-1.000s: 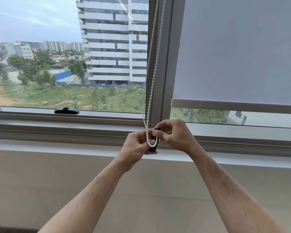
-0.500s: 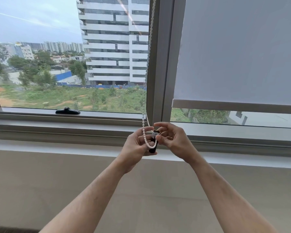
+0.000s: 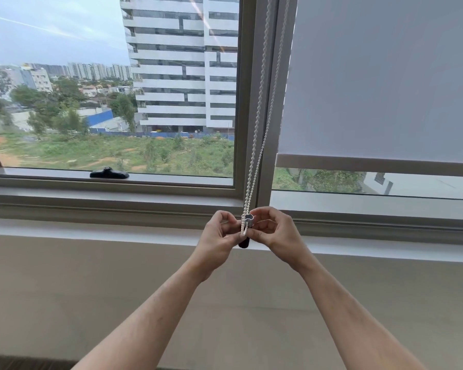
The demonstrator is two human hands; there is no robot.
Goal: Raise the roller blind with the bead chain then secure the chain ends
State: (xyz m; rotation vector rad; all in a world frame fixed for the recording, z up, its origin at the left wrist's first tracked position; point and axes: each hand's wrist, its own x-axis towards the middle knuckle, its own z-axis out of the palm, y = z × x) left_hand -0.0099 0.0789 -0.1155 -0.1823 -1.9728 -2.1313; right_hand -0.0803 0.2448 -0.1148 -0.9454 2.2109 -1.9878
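Both hands meet in front of the sill (image 3: 118,209), at the foot of the mullion (image 3: 262,102) between the two panes. The left hand (image 3: 218,236) has its fingers curled in, thumb and forefinger pinched on the side of a small holder (image 3: 247,218), a grey cap over a dark body (its lower end pokes out below the fingers). The right hand (image 3: 275,231) closes on the holder from the right, fingertips pressed to it.

The chain (image 3: 262,102), white beads, hangs in two strands down the mullion from the top edge; the strands draw together as they fall and run into the holder, with a short loop of beads showing just below the cap, between the two hands.

The blind (image 3: 385,76) covers most of the right pane, its bottom bar (image 3: 372,165) well above the sill, with a strip of glass open beneath. A black handle (image 3: 108,173) lies on the far left frame.
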